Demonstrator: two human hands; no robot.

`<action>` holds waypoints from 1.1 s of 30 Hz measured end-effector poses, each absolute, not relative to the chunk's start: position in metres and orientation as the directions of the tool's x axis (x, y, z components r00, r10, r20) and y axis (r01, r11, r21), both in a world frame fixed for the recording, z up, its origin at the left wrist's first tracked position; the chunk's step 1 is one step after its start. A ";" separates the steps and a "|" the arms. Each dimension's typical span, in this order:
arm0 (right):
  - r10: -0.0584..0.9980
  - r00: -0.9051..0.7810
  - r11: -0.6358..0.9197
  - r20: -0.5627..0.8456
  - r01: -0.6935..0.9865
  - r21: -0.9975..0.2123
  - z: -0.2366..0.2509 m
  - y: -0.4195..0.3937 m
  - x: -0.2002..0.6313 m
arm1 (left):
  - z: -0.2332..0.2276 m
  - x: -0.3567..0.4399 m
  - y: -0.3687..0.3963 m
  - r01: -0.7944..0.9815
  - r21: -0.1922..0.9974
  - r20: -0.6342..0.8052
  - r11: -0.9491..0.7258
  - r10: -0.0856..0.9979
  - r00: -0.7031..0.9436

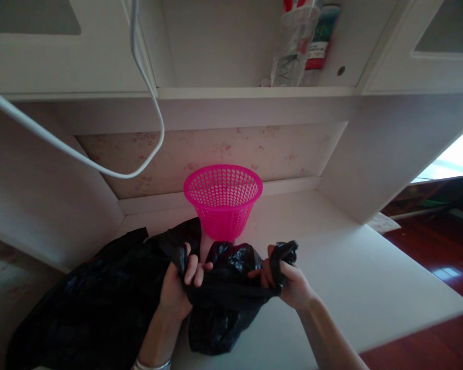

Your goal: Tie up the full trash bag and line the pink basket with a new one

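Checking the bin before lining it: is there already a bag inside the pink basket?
No: the pink basket shows bare mesh, and both hands grip the black bag in front of it.

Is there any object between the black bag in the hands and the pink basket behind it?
Nothing visible: the black bag, gripped by left hand and right hand, reaches the pink basket base.

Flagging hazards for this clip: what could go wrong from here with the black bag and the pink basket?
1. Both hands, left hand and right hand, pull the thin black plastic bag taut; it might tear.
2. The light pink basket stands unheld just behind the bag; a tug could tip it.
3. The white cable hangs above the basket and might snag a raised hand.
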State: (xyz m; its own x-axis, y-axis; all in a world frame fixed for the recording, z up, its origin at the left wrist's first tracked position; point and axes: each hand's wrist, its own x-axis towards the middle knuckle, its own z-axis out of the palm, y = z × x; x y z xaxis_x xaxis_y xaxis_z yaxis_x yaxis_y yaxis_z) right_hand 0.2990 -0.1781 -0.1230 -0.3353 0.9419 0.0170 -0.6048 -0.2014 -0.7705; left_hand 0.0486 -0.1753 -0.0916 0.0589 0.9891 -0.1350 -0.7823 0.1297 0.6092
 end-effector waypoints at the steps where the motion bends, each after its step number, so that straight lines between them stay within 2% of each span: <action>1: 0.940 -0.342 -0.219 -0.010 -0.579 -0.786 -0.124 -0.178 0.295 | -0.094 0.054 -0.176 -0.762 0.632 -0.125 0.144 0.989 0.083; 6: 0.934 -0.351 -0.244 -0.061 -0.507 -0.827 -0.127 -0.175 0.279 | -0.099 0.076 -0.181 -0.596 0.770 -0.192 0.226 0.974 0.121; 11: 0.910 -0.414 -0.295 -0.012 -0.625 -0.723 -0.122 -0.175 0.283 | -0.094 0.079 -0.184 -0.668 0.689 -0.229 0.283 0.958 0.171; 14: 0.898 -0.441 -0.325 0.007 -0.673 -0.665 -0.120 -0.177 0.287 | -0.092 0.081 -0.184 -0.654 0.692 -0.267 0.305 0.950 0.160; 16: 0.906 -0.422 -0.328 -0.037 -0.645 -0.690 -0.118 -0.178 0.286 | -0.092 0.085 -0.183 -0.600 0.747 -0.262 0.287 0.956 0.131; 19: 0.943 -0.308 -0.289 -0.130 -0.555 -0.780 -0.112 -0.179 0.280 | -0.096 0.093 -0.180 -0.481 0.860 -0.181 0.169 0.983 0.021; 22: 0.979 -0.195 -0.148 -0.058 -0.483 -0.863 -0.105 -0.180 0.274 | -0.103 0.097 -0.176 -0.375 0.925 -0.104 0.056 0.988 -0.110; 24: 0.988 -0.153 -0.041 0.027 -0.424 -0.905 -0.100 -0.179 0.271 | -0.106 0.098 -0.174 -0.296 0.953 -0.100 0.056 0.986 -0.133; 26: 0.990 -0.122 0.021 0.067 -0.343 -0.939 -0.097 -0.176 0.269 | -0.106 0.098 -0.173 -0.214 0.971 -0.131 0.110 0.988 -0.086; 28: 0.991 -0.108 0.048 0.079 -0.262 -0.964 -0.093 -0.172 0.267 | -0.103 0.098 -0.173 -0.207 0.965 -0.165 0.164 0.986 0.013; 33: 0.959 -0.042 0.279 0.279 -0.006 -0.960 -0.085 -0.165 0.260 | -0.097 0.093 -0.180 -0.448 0.838 -0.162 0.311 0.926 0.341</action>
